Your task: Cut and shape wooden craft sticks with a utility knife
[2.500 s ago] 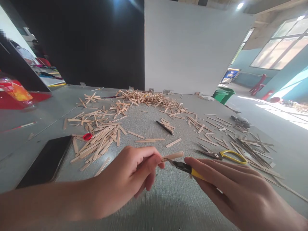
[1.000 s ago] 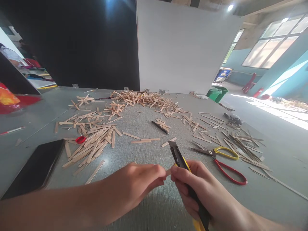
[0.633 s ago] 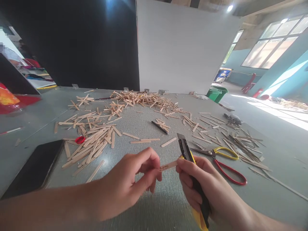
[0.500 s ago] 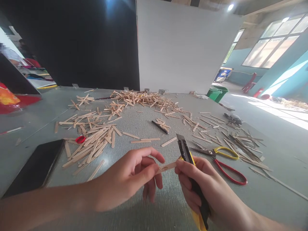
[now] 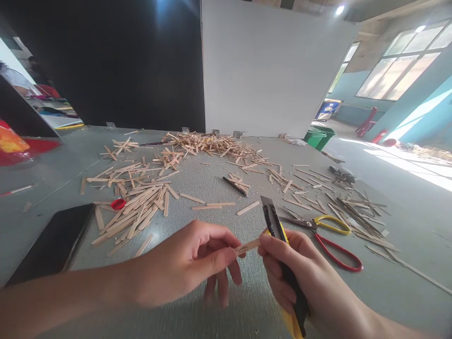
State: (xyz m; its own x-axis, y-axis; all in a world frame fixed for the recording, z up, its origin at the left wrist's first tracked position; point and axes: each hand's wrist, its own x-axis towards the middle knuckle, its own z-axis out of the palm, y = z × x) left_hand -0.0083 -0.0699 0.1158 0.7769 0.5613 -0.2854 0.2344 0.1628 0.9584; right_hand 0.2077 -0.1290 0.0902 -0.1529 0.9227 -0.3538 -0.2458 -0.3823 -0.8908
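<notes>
Wooden stick [image 5: 252,245], light-coloured, is held out over the grey table [image 5: 219,174], stretched between both hands. It's got a narrow slot in it, close to the left end. Left hand [image 5: 196,268] has that end in a small pinch between thumb and index finger, with the other fingers hanging loose underneath. Right hand [image 5: 294,270] is doing double duty: the fingers are wrapped round a black and yellow box cutter [image 5: 274,220], tip pointing up and away from the person, and the thumb is pressed on the stick's other end, so the grip there is pretty tight.

Just past the right hand there's a pair of scissors [image 5: 311,224] lying open, one handle yellow, one red. Straight ahead, a black pen [image 5: 234,186] lies against a few short bits of wood. Over on the left, a big messy heap of sticks [image 5: 143,205] has a red cap [image 5: 117,204] sitting at its edge, and a black phone [image 5: 49,245] lies near the left forearm. Further back, a second pile [image 5: 212,143] sits in front of the black and white boards [image 5: 268,66].
</notes>
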